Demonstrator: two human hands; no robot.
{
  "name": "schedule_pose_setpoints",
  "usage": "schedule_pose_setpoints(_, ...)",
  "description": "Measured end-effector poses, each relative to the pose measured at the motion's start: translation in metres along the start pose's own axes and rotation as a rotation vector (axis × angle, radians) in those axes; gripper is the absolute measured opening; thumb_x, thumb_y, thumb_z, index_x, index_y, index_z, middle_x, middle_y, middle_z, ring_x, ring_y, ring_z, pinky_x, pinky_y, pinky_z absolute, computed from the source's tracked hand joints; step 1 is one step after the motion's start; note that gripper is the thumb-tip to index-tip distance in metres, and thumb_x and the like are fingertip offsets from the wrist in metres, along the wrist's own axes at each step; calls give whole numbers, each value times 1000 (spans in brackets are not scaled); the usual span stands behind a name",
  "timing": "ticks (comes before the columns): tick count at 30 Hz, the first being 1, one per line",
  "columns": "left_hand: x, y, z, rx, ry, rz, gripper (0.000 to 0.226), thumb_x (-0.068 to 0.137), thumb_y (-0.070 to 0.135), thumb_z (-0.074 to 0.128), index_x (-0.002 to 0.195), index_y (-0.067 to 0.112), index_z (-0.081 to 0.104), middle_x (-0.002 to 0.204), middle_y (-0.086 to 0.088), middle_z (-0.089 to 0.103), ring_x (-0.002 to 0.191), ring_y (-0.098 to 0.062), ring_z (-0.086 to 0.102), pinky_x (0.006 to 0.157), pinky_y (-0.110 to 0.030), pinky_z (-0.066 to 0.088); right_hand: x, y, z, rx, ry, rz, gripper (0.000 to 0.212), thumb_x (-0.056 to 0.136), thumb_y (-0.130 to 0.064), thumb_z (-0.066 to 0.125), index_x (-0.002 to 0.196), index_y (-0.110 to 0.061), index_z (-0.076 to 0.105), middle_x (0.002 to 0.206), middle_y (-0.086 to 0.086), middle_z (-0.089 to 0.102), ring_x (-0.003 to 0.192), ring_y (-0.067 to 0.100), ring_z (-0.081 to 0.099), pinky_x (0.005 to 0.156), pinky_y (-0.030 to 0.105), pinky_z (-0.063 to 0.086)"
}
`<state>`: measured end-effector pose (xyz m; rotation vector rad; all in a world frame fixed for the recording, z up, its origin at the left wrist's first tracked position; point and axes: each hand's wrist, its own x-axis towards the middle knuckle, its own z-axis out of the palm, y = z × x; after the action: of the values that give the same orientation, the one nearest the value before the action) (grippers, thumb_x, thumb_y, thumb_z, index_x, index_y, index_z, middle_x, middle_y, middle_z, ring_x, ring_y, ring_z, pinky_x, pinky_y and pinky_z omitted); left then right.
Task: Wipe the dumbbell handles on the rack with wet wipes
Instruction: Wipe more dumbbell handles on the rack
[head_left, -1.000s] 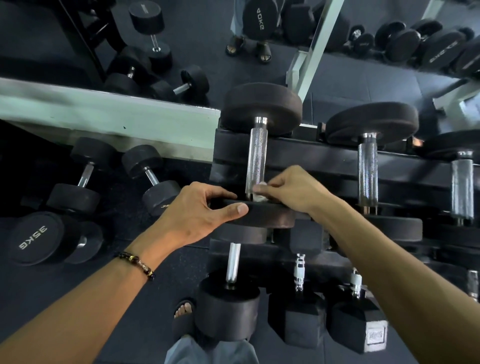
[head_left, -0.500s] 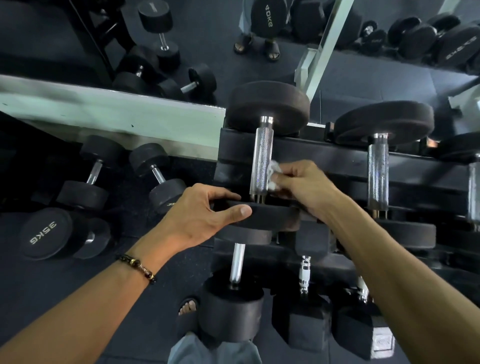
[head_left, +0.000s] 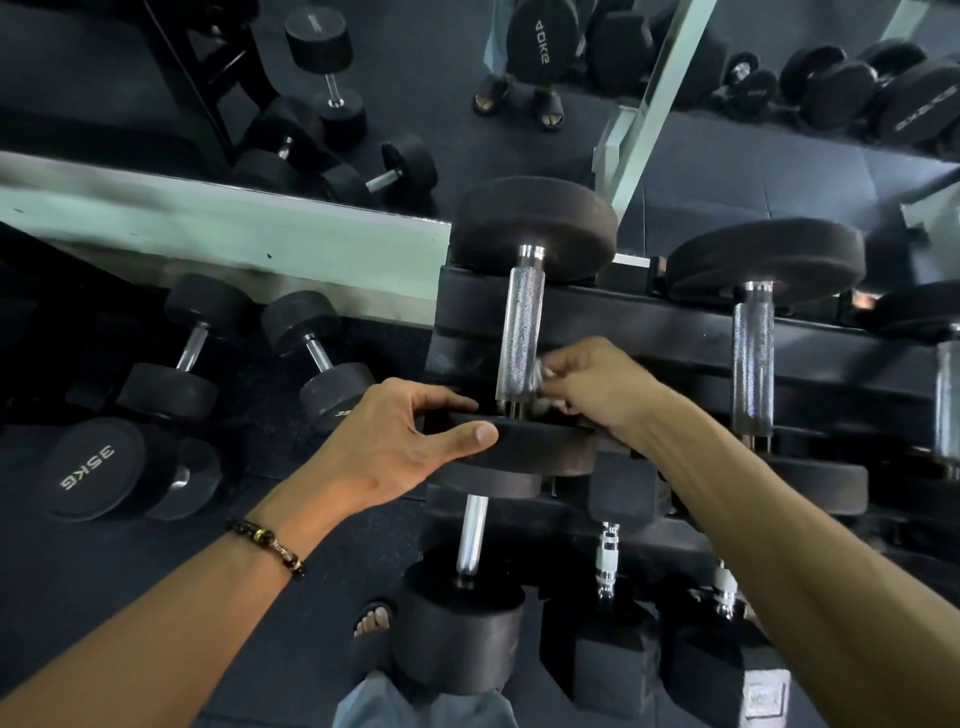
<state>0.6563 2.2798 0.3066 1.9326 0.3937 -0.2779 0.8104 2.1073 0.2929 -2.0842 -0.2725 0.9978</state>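
Note:
A black dumbbell lies across the top tier of the rack, its knurled chrome handle running away from me. My left hand grips the rim of its near weight plate, thumb on top. My right hand pinches a small white wet wipe against the lower right side of that handle. Most of the wipe is hidden by my fingers. A second dumbbell handle lies to the right on the same tier.
Lower tiers hold more dumbbells, one with a smooth chrome handle. Loose dumbbells, one marked 35KG, lie on the floor at left. A mirror behind the rack reflects weights and sandalled feet. My own foot shows below.
My right hand slid up the handle with the wipe, then came back down towards the near plate. My left hand kept its hold on the plate rim.

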Motion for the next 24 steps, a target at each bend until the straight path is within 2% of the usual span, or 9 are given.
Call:
schedule_pose_setpoints(3, 0, 0, 1, 5, 4, 1, 57, 65, 69, 66, 110, 33, 71, 100, 18, 73, 97, 4, 66, 86, -17, 49, 12, -10, -2, 248, 156, -25, 24, 77, 10, 64, 70, -10, 76, 78, 14, 73, 73, 19, 64, 77, 35, 55)
schedule_pose_setpoints(8, 1, -2, -1, 18, -1, -2, 63, 64, 74, 65, 111, 32, 71, 101, 18, 73, 98, 3, 66, 92, -27, 53, -13, -6, -2, 56, -79, 16, 21, 82, 14, 59, 77, -3, 72, 68, 11, 67, 62, 15, 58, 51, 22, 46)
schedule_pose_setpoints(9, 1, -2, -1, 18, -4, 1, 65, 64, 77, 65, 112, 32, 71, 102, 18, 73, 99, 3, 66, 93, -28, 53, -6, -13, -5, 144, -16, -1, 25, 81, 17, 56, 74, -3, 69, 69, 10, 66, 64, 17, 59, 53, 22, 49)
schedule_pose_setpoints(12, 2, -5, -1, 19, -5, 1, 72, 61, 81, 64, 112, 32, 72, 103, 19, 72, 100, 3, 66, 95, -32, 53, 20, -37, -9, 509, 208, -17, 31, 88, 17, 50, 76, -6, 65, 81, 7, 68, 79, 17, 67, 77, 32, 61)
schedule_pose_setpoints(14, 2, -5, -1, 26, -4, 1, 73, 60, 82, 64, 112, 32, 72, 104, 20, 72, 101, 3, 65, 96, -33, 53, 17, -30, -3, 464, 198, -13, 29, 89, 12, 51, 78, -7, 69, 86, 11, 73, 81, 17, 67, 85, 39, 59)
schedule_pose_setpoints(16, 1, -4, -1, 31, -1, 9, 72, 61, 82, 63, 112, 33, 72, 104, 21, 72, 101, 4, 65, 96, -33, 53, -2, -11, 5, 214, 144, 17, 20, 87, 4, 56, 80, -3, 73, 92, 20, 74, 79, 20, 64, 88, 42, 55)
schedule_pose_setpoints(18, 0, -3, 0, 27, 1, 10, 71, 61, 82, 63, 112, 33, 72, 104, 22, 72, 101, 5, 65, 96, -32, 53, -10, -5, 8, 146, 98, 17, 20, 86, 7, 55, 82, -1, 74, 83, 20, 73, 74, 21, 61, 80, 34, 52)
schedule_pose_setpoints(21, 1, -3, 1, 31, 14, 9, 71, 60, 82, 62, 112, 33, 71, 104, 22, 71, 101, 5, 64, 97, -32, 52, 18, -27, 0, 413, 206, -32, 39, 78, 18, 40, 62, -9, 63, 56, 12, 58, 53, 23, 51, 62, 35, 45)
schedule_pose_setpoints(24, 1, -4, 1, 25, 14, -2, 70, 60, 82, 63, 111, 34, 71, 102, 22, 72, 101, 5, 65, 96, -32, 52, 36, -35, -1, 590, 240, -51, 40, 85, 13, 42, 60, -14, 60, 58, 10, 53, 50, 18, 46, 62, 37, 45)
